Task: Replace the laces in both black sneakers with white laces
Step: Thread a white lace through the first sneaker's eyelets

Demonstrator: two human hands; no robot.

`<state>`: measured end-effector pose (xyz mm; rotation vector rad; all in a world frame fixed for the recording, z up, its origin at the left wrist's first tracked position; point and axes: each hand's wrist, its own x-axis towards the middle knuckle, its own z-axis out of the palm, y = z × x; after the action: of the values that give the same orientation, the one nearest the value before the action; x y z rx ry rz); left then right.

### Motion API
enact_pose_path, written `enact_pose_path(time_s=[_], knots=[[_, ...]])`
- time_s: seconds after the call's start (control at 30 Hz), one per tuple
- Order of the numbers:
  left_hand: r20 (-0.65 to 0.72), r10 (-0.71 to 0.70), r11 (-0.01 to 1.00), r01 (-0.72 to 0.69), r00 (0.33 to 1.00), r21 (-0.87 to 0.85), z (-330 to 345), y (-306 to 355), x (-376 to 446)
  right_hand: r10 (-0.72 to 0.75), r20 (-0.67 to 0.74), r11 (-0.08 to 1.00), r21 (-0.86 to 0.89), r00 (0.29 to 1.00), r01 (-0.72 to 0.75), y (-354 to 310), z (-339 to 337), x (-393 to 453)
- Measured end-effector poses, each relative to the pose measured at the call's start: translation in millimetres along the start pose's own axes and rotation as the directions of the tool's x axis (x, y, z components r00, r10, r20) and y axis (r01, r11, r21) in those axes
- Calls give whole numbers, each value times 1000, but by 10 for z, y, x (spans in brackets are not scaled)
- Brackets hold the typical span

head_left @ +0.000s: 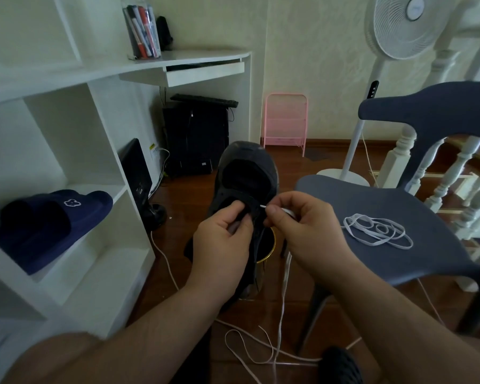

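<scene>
Head view: a black sneaker (244, 173) is held up in the middle of the room, toe pointing away, over the brown wooden floor (330, 314). The left hand (222, 239) has its grip closed on the sneaker's upper near the eyelets, thumb and fingers pinching the dark material. The right hand (302, 225) has a narrow grip, thumb and forefinger pinching the tip of a white lace (281, 300) right at an eyelet on the sneaker's right side. From that hand the lace hangs down and trails in loose loops across the floor between the person's knees. A gold-rimmed round object (269, 245) shows just behind the sneaker, mostly hidden; I cannot tell what it is.

To the right stands a blue-grey plastic chair (372, 206). A second white lace (377, 231) lies in a loose tangle near the right edge of its seat, apart from both hands. At the bottom edge of the picture, a dark rounded thing (341, 364) sits on the floor; it is too cropped to name.

On the left a white shelf unit (100, 151) carries a pair of navy slippers (53, 223) on a lower shelf. Further back stand a pink rack (286, 120) against the wall and a white pedestal fan (399, 26) behind the chair.
</scene>
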<state>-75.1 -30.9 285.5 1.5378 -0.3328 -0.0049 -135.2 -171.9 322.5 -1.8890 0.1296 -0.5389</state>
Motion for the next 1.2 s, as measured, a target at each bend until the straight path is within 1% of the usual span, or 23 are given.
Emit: enact_pose_path(time_s=[0.07, 0.13, 0.2, 0.23, 0.27, 0.3, 0.37, 0.43, 0.5, 0.53, 0.6, 0.67, 0.77, 0.83, 0.9, 0.93, 0.97, 1.0, 1.03, 1.07, 1.13, 1.17, 1.2], knots=[[4, 18, 1000, -18, 1000, 2, -3, 13, 8, 1, 6, 999, 51, 1000, -1, -12, 17, -10], [7, 40, 999, -40, 999, 18, -14, 16, 12, 1, 8, 999, 48, 1000, -2, -15, 36, -16], [28, 88, 993, -90, 996, 77, -28, 21, -19, 12, -6, 1000, 12, 1000, -12, 2, 44, -10], [40, 131, 982, -135, 991, 134, -36, 21, -39, 25, -12, 1000, -2, 1000, -25, 5, 42, -7], [55, 195, 956, -202, 979, 214, -49, 23, -53, 33, -17, 999, -28, 999, -34, 13, 36, -1], [74, 276, 909, -285, 958, 305, -61, 14, -62, 29, -25, 996, -79, 999, -30, 18, 28, 2], [103, 398, 790, -398, 912, 467, -69, -15, -46, -12, -29, 975, -223, 1000, 5, 15, 16, 5], [112, 430, 723, -416, 896, 551, -72, -13, -13, -48, -45, 956, -293, 998, 33, 2, 35, -11], [120, 425, 699, -410, 897, 587, -55, -4, -6, -90, -82, 947, -317, 993, 59, -5, 77, -19], [121, 402, 711, -393, 907, 583, -40, 16, -6, -117, -77, 936, -341, 990, 84, -2, 104, -19], [88, 343, 782, -336, 935, 525, -3, 65, -22, -139, -45, 915, -388, 989, 111, -10, 155, -17], [62, 326, 828, -317, 943, 463, 47, 86, -25, -100, -84, 933, -353, 991, 65, -9, 160, 0], [67, 326, 845, -323, 943, 426, 150, 96, -55, 52, -236, 993, -95, 970, -76, -45, 106, 43], [48, 320, 851, -309, 946, 424, 203, 75, -45, 81, -269, 996, -25, 960, -91, -44, 69, 72], [45, 295, 856, -285, 955, 431, 220, 64, -3, 56, -211, 996, -51, 976, -68, -40, 45, 74], [50, 277, 858, -270, 960, 437, 216, 70, 22, 19, -165, 994, -105, 986, -36, -30, 41, 65], [48, 260, 859, -254, 964, 444, 204, 77, 53, -45, -120, 981, -193, 992, 21, -7, 41, 57], [37, 251, 860, -240, 967, 451, 182, 82, 83, -125, -74, 942, -322, 989, 95, 28, 40, 54], [22, 251, 859, -234, 968, 455, 158, 88, 109, -189, -16, 884, -439, 982, 163, 51, 38, 49], [15, 259, 857, -237, 966, 458, 132, 95, 128, -219, 40, 824, -528, 975, 207, 73, 33, 50], [47, 281, 837, -268, 959, 477, 86, 106, 141, -196, 104, 763, -608, 975, 218, 121, 2, 64], [76, 292, 820, -290, 954, 493, 68, 108, 136, -187, 118, 750, -624, 975, 220, 135, -20, 74], [105, 304, 803, -314, 947, 507, 57, 104, 128, -176, 120, 760, -614, 977, 212, 139, -41, 75]])
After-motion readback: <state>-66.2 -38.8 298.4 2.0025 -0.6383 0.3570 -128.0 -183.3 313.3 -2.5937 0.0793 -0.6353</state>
